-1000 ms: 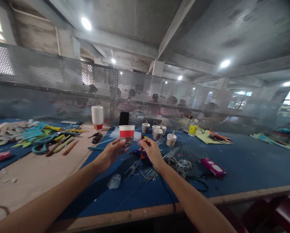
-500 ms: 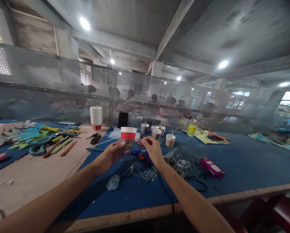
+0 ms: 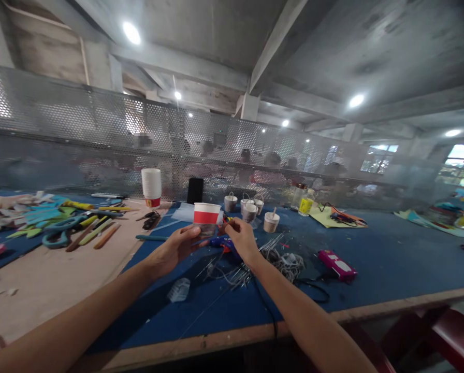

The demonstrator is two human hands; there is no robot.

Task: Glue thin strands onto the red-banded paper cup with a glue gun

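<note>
My left hand (image 3: 182,244) grips a paper cup (image 3: 206,213) by its lower side, upright above the table. The cup is white at the rim with a broad red band, and its lower part looks grey. Just right of the cup, my right hand (image 3: 240,237) has thumb and forefinger pinched together; what lies between them is too small to make out. Under the hands is a blue glue gun (image 3: 229,245), partly hidden. Closer to me lie a tangle of grey cord (image 3: 286,263) and thin clear sticks (image 3: 243,274).
Behind the hands stand several small grey-wrapped cups (image 3: 249,211) with handles and a beige cup (image 3: 271,221). A stack of paper cups (image 3: 151,187), scissors (image 3: 57,235) and pens are left. A yellow-labelled bottle (image 3: 306,203) and a magenta box (image 3: 336,265) are right.
My right hand has shifted very slightly left, nearer the cup's side. My left hand still holds the cup, and the view has turned a little.
</note>
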